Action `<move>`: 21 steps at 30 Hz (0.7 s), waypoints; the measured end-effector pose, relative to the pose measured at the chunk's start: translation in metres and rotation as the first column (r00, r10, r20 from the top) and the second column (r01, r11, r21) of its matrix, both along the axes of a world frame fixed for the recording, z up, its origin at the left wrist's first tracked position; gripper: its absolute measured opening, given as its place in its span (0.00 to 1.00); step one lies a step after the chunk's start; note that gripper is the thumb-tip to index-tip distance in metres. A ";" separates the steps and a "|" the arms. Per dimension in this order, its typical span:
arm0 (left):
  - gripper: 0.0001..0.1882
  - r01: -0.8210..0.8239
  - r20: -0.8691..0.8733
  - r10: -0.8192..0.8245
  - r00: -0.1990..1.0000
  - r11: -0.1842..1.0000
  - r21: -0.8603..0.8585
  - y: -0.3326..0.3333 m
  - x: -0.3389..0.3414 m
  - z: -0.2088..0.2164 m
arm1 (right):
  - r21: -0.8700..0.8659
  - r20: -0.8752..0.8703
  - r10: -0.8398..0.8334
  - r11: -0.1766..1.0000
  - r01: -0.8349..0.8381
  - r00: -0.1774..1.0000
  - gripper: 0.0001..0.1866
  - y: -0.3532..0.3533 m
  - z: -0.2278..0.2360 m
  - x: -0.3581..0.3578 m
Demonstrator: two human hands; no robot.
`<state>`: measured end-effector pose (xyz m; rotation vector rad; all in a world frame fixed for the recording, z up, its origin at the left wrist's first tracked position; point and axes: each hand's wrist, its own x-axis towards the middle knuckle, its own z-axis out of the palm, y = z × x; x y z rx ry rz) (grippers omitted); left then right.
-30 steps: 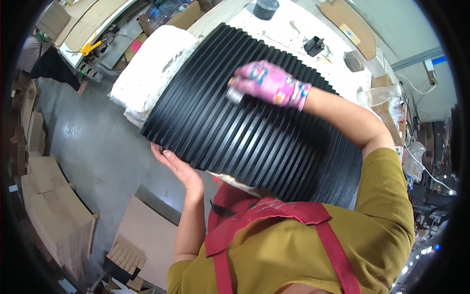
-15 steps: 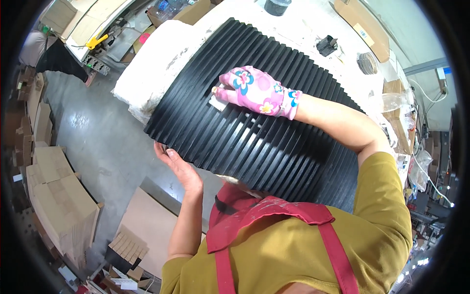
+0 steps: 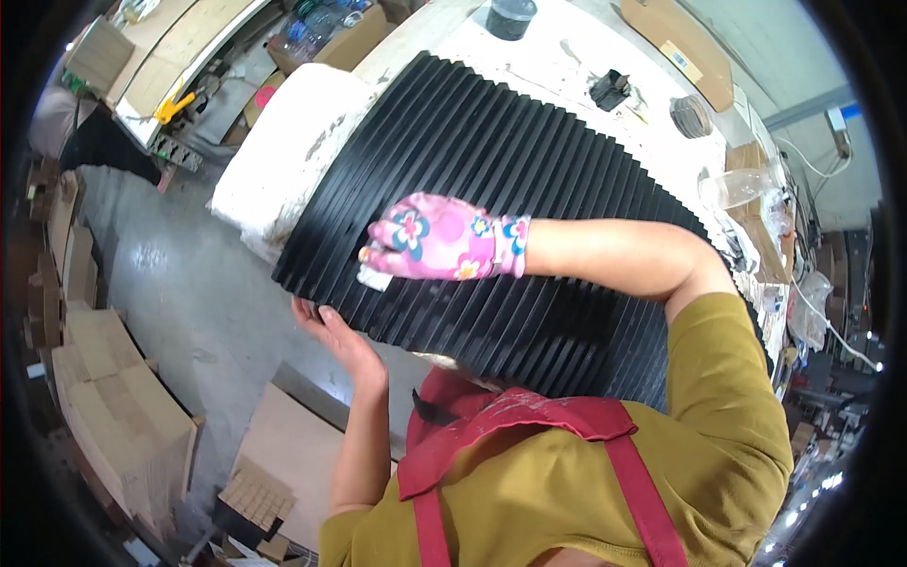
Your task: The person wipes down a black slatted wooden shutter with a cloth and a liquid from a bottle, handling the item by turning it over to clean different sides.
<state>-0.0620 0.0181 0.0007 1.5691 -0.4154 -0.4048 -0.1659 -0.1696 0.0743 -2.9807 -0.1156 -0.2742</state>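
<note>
R grip (image 3: 439, 238) palm-down; L grip (image 3: 347, 342) angled outwd.

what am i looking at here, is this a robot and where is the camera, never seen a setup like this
There is no robot: these are a person's own hands. The camera is the left one of two wide fisheye cameras worn on the head, looking down, which is why straight edges bend. The right hand wears a pink flowered glove and holds a small white piece against a black ribbed panel. The bare left hand is at the panel's lower left edge. On the white surface beyond the panel stand a dark tub and a small black object I can't identify.
</note>
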 end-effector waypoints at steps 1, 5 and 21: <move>0.30 -0.006 0.008 0.006 1.000 1.000 0.026 0.002 0.001 0.000 | 0.017 -0.007 -0.010 1.000 0.010 1.000 0.20 -0.009 0.005 0.000; 0.30 -0.013 0.029 0.011 1.000 0.998 0.054 0.004 0.001 -0.002 | -0.225 0.128 -0.148 0.959 0.174 0.981 0.16 -0.103 0.009 -0.040; 0.28 -0.001 0.119 -0.017 0.993 0.990 0.144 0.004 0.004 0.003 | 0.316 -0.249 -0.797 0.471 0.824 0.551 0.19 -0.182 0.034 -0.071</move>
